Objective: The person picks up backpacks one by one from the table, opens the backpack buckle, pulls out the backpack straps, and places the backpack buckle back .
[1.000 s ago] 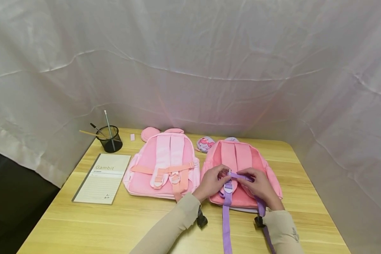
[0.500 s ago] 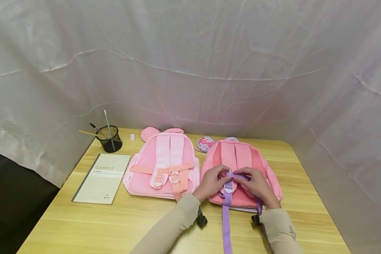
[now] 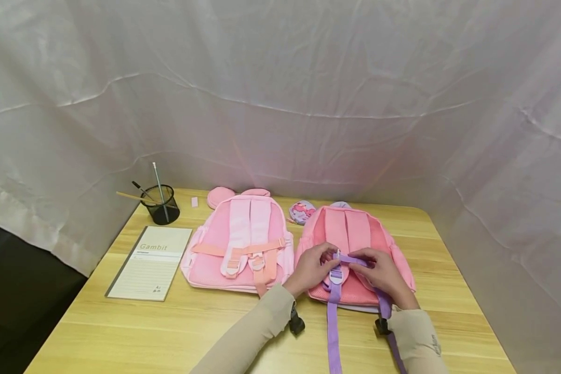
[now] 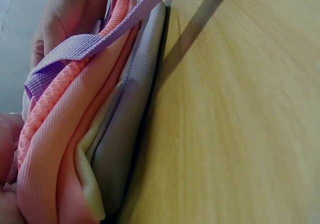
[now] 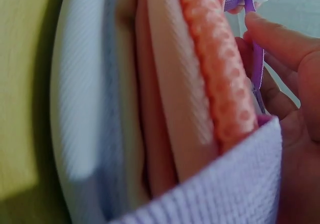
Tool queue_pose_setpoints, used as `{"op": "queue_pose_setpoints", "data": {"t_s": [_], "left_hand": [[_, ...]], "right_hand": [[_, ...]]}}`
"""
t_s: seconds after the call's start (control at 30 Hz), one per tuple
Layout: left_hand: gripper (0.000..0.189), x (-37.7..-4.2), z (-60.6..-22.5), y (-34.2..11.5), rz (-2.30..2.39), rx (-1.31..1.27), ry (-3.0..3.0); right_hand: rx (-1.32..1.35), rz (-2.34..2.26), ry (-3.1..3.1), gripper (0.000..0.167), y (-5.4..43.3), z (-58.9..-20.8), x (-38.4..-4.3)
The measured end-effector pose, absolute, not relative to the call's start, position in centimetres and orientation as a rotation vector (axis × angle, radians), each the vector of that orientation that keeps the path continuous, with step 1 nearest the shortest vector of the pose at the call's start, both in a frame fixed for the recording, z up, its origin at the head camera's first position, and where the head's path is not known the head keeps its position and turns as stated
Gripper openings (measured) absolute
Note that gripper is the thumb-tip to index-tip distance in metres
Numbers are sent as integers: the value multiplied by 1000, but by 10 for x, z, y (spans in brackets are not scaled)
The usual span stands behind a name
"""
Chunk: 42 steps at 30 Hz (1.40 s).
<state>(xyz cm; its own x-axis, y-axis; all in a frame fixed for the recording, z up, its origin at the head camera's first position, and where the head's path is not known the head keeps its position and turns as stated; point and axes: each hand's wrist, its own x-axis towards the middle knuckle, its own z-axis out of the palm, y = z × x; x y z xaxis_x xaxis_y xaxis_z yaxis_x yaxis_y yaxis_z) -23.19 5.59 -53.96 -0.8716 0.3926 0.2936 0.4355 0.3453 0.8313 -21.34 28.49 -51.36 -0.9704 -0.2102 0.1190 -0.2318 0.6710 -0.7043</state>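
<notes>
A coral-pink backpack (image 3: 378, 239) lies with its straps upward at the right of the table. My left hand (image 3: 310, 269) pinches purple webbing and a small white fitting over the lower end of one shoulder strap. My right hand (image 3: 381, 269) pinches a short length of purple webbing (image 3: 350, 259) beside it; the right wrist view shows this webbing (image 5: 258, 64) between thumb and fingers. Just below hangs a white buckle (image 3: 336, 276), from which a purple strap (image 3: 333, 327) runs to the front edge. Fingers partly hide the fitting.
Left of it lies a light pink backpack (image 3: 217, 228) with orange straps. Further left are a notebook (image 3: 149, 265), an eraser (image 3: 194, 201) and a black mesh pen cup (image 3: 162, 212). A small patterned round piece (image 3: 302, 212) sits behind. Grey curtain (image 3: 280, 104) surrounds the table.
My right hand moved slightly toward the left hand, then back right, still pinching the purple webbing. The left hand and both backpacks stay in place.
</notes>
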Motion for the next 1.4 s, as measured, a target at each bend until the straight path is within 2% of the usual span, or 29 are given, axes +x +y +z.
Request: {"op": "queue_pose_setpoints", "data": {"t_s": [0.33,0.57,1.07,1.4], "left_hand": [[25,-233,-543,55,-1484,-819,-2560],[24,-232,-542,55,-1480,-803,-2569],[24,-231,-541,54,-1474,-812,-2560],[24,-231,-539,53,-1514,-791,-2565]], "right_hand": [[417,1244,-2834,27,275,-510,-215],[395,1222,-2851,37,277,-515,-213],[349,1323,-2836,28,279,-521,-214],[307,1261,-2879,34,282,-518,-212]]}}
